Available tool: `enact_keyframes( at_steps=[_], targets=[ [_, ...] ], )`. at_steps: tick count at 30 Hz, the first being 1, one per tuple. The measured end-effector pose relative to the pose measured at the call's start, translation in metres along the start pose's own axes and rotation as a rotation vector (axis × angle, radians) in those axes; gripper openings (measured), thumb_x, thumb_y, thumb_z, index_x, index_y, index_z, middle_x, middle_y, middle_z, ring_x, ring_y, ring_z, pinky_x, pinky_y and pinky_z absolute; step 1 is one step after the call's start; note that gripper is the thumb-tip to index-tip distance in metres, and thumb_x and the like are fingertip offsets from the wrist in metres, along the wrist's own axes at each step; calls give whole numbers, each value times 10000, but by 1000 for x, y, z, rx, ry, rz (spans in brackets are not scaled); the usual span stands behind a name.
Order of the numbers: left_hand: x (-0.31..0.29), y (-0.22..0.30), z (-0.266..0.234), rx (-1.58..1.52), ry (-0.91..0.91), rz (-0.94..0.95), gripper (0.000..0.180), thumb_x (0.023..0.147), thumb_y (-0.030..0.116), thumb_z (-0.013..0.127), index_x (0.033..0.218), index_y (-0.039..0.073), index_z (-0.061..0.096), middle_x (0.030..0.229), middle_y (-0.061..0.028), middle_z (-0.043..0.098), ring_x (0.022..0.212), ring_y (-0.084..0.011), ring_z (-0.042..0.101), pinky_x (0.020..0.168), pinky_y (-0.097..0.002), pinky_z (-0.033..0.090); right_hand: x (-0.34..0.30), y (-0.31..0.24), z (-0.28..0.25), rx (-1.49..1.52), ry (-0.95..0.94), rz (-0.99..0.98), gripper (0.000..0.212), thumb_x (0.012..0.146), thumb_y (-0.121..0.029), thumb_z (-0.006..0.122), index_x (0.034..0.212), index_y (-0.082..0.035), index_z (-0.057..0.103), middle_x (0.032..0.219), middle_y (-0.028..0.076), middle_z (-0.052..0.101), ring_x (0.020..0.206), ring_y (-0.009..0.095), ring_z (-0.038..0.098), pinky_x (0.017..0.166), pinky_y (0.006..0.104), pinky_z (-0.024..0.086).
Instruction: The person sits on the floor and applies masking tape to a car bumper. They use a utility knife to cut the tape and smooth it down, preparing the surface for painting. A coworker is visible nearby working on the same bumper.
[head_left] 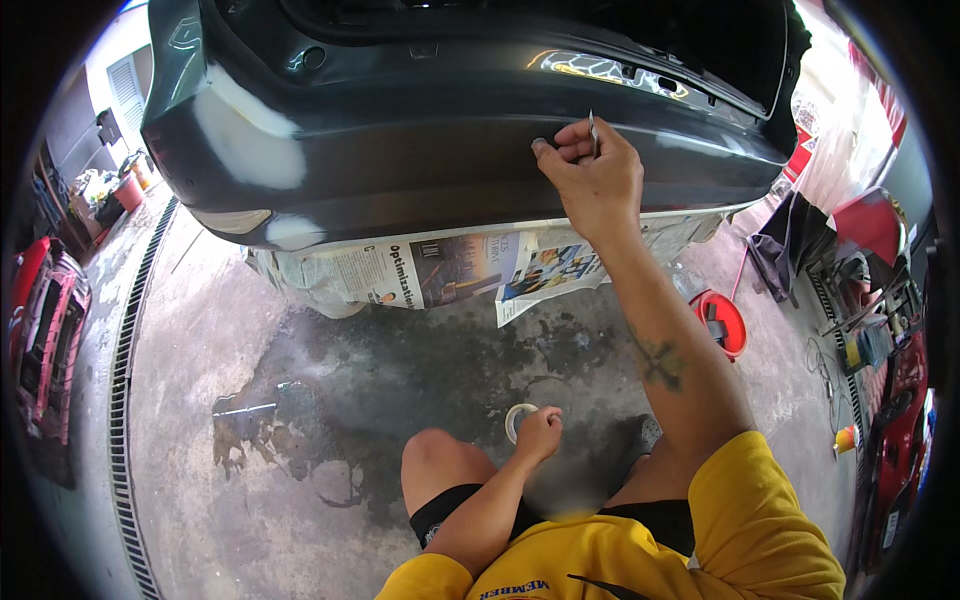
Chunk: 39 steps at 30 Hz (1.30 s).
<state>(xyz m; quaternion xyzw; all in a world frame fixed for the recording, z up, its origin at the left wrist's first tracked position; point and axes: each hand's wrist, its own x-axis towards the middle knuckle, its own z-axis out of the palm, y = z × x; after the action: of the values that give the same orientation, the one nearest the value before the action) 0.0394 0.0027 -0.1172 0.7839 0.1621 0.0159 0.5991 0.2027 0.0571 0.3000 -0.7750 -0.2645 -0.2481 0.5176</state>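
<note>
A dark grey car bumper with whitish sanded or filled patches spans the view ahead of me. My right hand is raised in front of its right half, fingers curled. Between those fingers a thin, pointed, pale sliver sticks up; its kind is unclear. Low between my knees, my left hand is closed on a roll of pale tape, its ring standing out to the left of the fingers. Newspaper sheets hang along the bumper's lower edge.
On the wet-stained concrete floor, a red bucket stands right of my forearm. A drain grate runs along the left, beside a red bumper. Chairs and clutter line the right side.
</note>
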Motion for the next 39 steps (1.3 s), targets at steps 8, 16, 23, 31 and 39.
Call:
enact_keyframes(
  at_steps=[8,16,23,31,39],
  targets=[
    [1,4,-2,13,-11,-1,370,936,135,669,1283,54,767,1105,-201,808,1019,-351,778,898,-458,595,0,-5,-2,-62,1,3,302,838,-298,887,953,-53,752,813,41,741,742,187,721,765,347,580],
    [6,-2,1,-27,-20,1,352,932,134,678,1262,49,766,1089,-199,805,1014,-352,777,895,-447,592,-5,-9,-11,-170,-75,-193,268,837,-226,891,987,-65,738,879,38,747,748,167,685,736,333,553],
    [7,-4,9,-18,-9,28,307,940,112,666,1222,55,773,1051,-188,803,994,-365,772,893,-445,588,1,6,-21,-11,-131,-163,221,890,-172,835,1042,-43,741,912,62,761,738,140,651,714,315,533],
    [13,-2,7,-27,-62,-29,257,1040,202,566,1124,51,756,981,-195,773,942,-375,744,823,-490,557,-14,7,-20,-132,25,-162,152,936,-181,793,1023,-61,763,918,58,760,714,177,672,690,343,529],
    [7,-2,11,67,-78,5,266,1015,263,634,1065,35,761,967,-208,775,944,-396,747,837,-504,563,11,7,-29,-420,-26,-557,173,862,-216,851,973,-116,764,899,18,754,803,241,752,717,388,575]
  ],
)
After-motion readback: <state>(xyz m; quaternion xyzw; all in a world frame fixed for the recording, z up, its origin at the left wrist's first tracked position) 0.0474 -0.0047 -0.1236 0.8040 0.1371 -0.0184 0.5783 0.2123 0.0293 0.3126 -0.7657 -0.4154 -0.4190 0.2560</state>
